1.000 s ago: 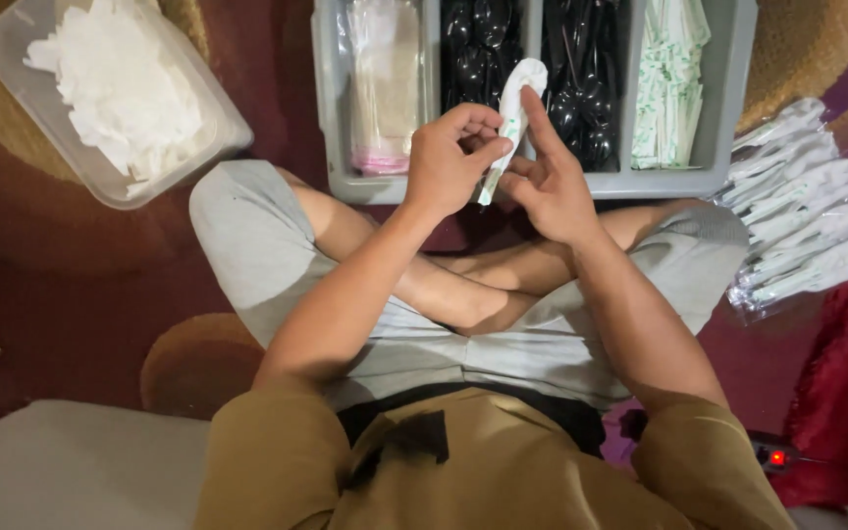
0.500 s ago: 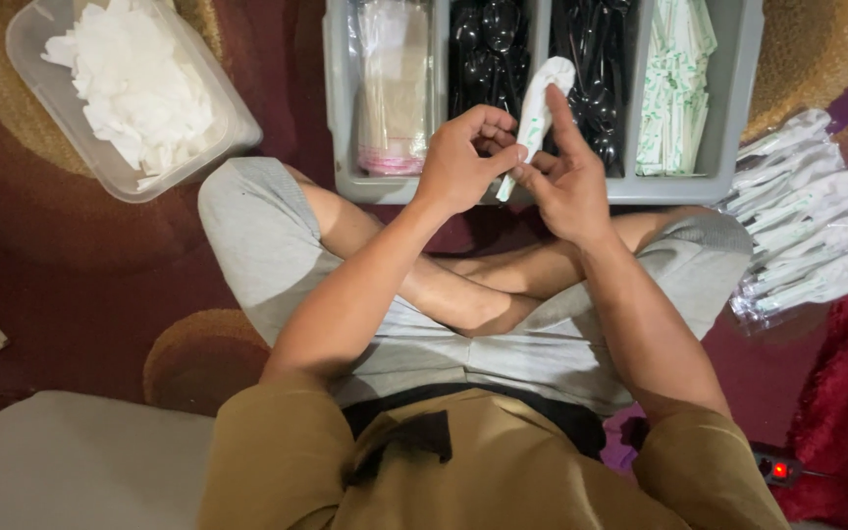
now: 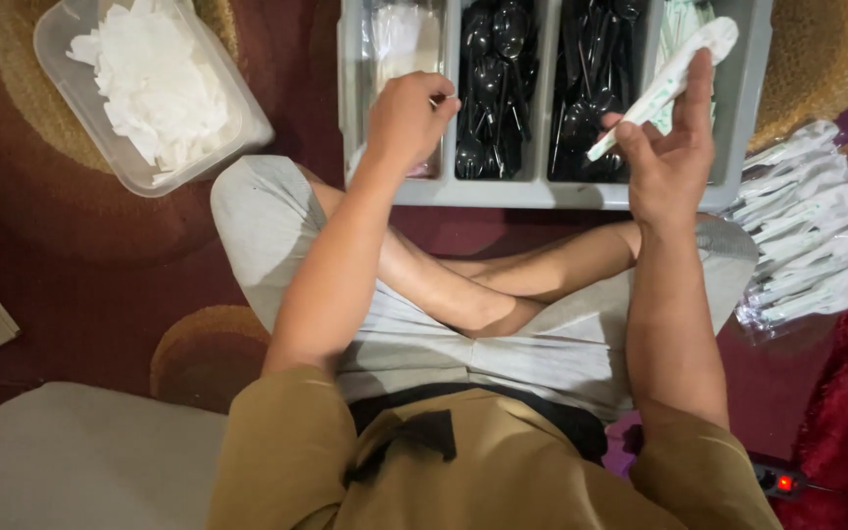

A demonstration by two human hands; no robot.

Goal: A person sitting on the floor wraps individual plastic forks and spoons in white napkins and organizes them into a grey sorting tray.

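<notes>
Half a second ago both hands met on one white packet in front of the tray; now they have parted. The right hand (image 3: 667, 157) keeps the wrapped white cutlery packet (image 3: 667, 74) alone, holding it between thumb and fingers so that it slants up toward one o'clock, its rounded end over the far right compartment of the grey divided tray (image 3: 532, 191). The left hand (image 3: 406, 120) has swung away toward eleven o'clock and now sits curled over the leftmost compartment, where clear plastic sleeves (image 3: 397, 39) lie; its fingertips look pinched together on something thin there, though whether they actually grip a sleeve is hard to tell from this angle. The two middle compartments hold black plastic spoons (image 3: 491, 88) and more black cutlery (image 3: 591, 88), untouched at this moment. So the packet in the right hand seems finished with two-handed handling, and the left hand has gone back to the supply side of the tray. At three o'clock of the person's knee, on the red patterned rug (image 3: 71, 255), lies a stack of finished white packets (image 3: 812, 226), just beside the tray's right end. At ten o'clock, well apart from both hands, stands a clear plastic tub (image 3: 85, 157) filled with folded white napkins (image 3: 154, 83). The person sits cross-legged, the tray lying just beyond the shins.
</notes>
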